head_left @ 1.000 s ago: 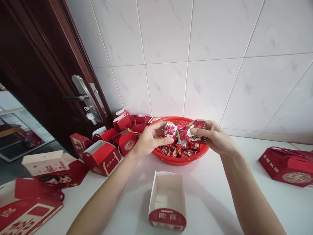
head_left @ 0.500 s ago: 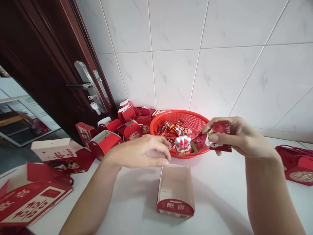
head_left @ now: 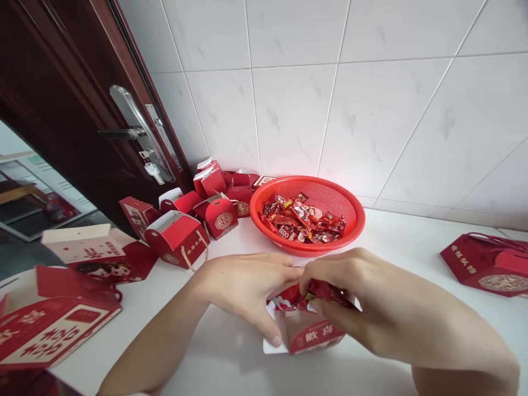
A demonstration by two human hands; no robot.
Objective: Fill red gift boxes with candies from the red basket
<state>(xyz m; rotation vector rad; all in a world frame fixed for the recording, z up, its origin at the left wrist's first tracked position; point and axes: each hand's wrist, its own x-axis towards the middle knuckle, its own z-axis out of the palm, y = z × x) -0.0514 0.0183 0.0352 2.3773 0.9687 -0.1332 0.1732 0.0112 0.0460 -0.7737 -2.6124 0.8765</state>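
Observation:
My left hand (head_left: pixel 247 291) is at the far left corner of a small red candy box (head_left: pixel 315 334). Its thumb presses on the white left flap, and its fingers curl behind the box. The front panel carries pale characters. My right hand (head_left: pixel 350 297) is down at the box's opening, pinching red-wrapped candies (head_left: pixel 325 290). Part of that bunch rests within the box, while the palm hides the right side. Just behind both hands stands a red plastic basket (head_left: pixel 357 223) with many wrapped candies (head_left: pixel 305 217) in it.
Several red gift boxes (head_left: pixel 175 234) crowd the left side, some open, some with rope handles. A larger open box (head_left: pixel 61 330) lies at the near left. Another red box (head_left: pixel 487 261) stands far right. Behind are a tiled wall (head_left: pixel 297 121) and a dark door (head_left: pixel 61 66) with keys.
My right hand has brought the candies from over the basket down left into the box. My left hand has come down onto the box, which now sits turned. The view has shifted slightly.

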